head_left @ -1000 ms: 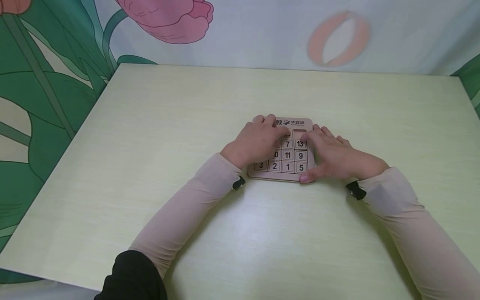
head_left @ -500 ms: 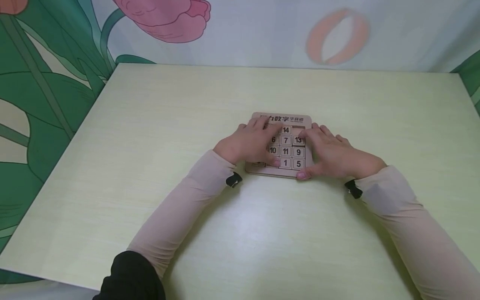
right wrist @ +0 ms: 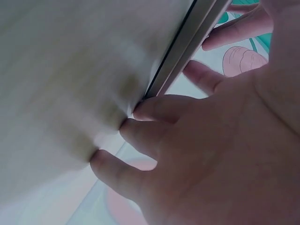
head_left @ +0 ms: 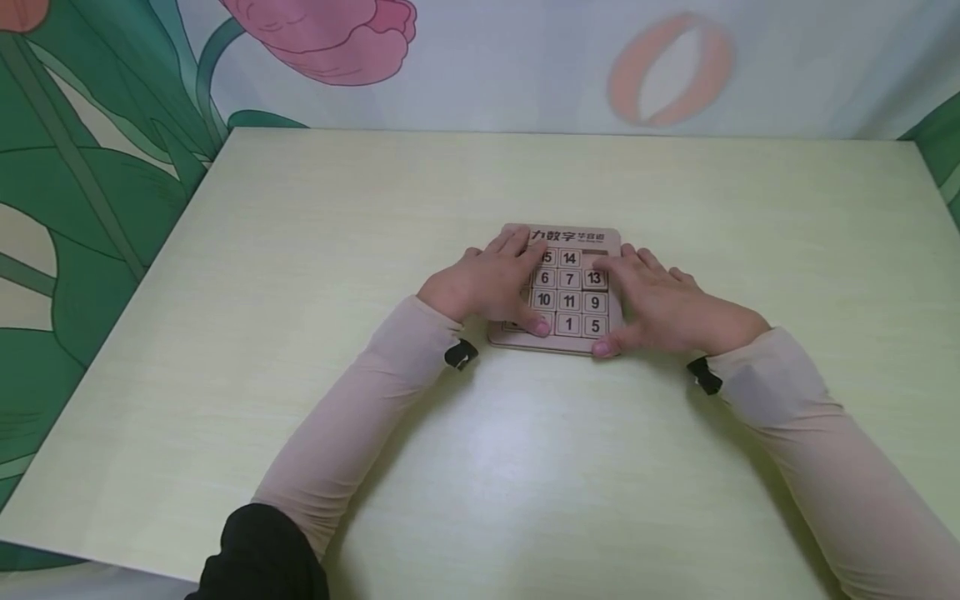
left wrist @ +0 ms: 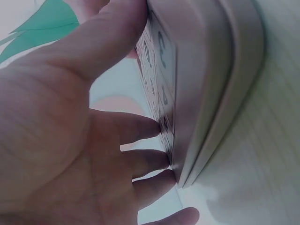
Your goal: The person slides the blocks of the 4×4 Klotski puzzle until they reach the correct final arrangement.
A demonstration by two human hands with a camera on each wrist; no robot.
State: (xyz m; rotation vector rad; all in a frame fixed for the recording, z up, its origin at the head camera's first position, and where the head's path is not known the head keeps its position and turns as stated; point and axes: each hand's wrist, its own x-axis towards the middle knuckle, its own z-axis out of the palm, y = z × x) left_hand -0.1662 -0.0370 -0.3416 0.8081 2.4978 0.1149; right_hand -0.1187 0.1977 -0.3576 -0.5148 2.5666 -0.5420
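Sliding number puzzle (head_left: 569,287), flat on the table (head_left: 300,333), just right of the middle of the head view, between both hands. Farthest left, painted green leaves (head_left: 90,208); behind the table, a painted pink flower (head_left: 337,42). Then a pale sleeve (head_left: 367,408), ending near a black strap (head_left: 460,354). Next, the left hand (head_left: 483,283), grip spread wide with nothing clasped: fingers reaching over the puzzle's upper left corner, thumb well apart from them, over the bottom row. Then dark printed characters (head_left: 562,236) along the puzzle's top and, below, number tiles (head_left: 569,301): 15, partly covered, and 14 beside a recess (head_left: 595,252) at top right; then 6, 7, 13; then 10, 11, 9; then 1 and 5; leftmost column mostly hidden under the left hand. At the puzzle's right side, the right hand (head_left: 663,304), grip likewise spread, nothing pinched: index tip by tile 13, thumb at the near right corner, other fingertips resting on the table just beside the puzzle's edge. Farther right, another black strap (head_left: 705,375) and pale sleeve (head_left: 817,442).
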